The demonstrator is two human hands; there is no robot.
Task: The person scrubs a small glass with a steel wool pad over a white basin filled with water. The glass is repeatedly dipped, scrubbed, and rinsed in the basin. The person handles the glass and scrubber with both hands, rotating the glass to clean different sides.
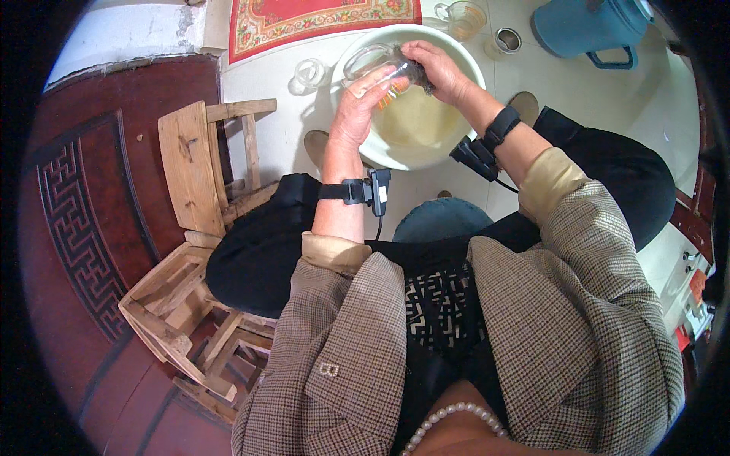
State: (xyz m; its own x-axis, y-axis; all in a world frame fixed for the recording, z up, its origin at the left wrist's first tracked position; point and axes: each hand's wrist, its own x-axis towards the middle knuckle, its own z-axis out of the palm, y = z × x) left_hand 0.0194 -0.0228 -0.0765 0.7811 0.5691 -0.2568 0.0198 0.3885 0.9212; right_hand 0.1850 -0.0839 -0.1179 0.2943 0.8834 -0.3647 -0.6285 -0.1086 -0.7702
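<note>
My left hand (359,105) grips a clear glass jug (392,85) with orange markings on its side. The jug is tilted on its side above a white basin (348,40), its handle pointing away from me. At the jug's right end, my right hand (434,68) holds a dark, wiry scouring pad (423,78) against the glass. How far the pad reaches inside is hard to tell. Cloudy, yellowish water (419,122) lies in the basin below both hands.
Left of the basin stands a glass jar (311,73). Beyond its right rim are another glass jug (465,21), a metal-lined cup (505,43) and a blue lidded jug (590,28). A patterned rug (325,23) lies ahead. Wooden chairs (194,165) stand left, near a dark red door (91,199).
</note>
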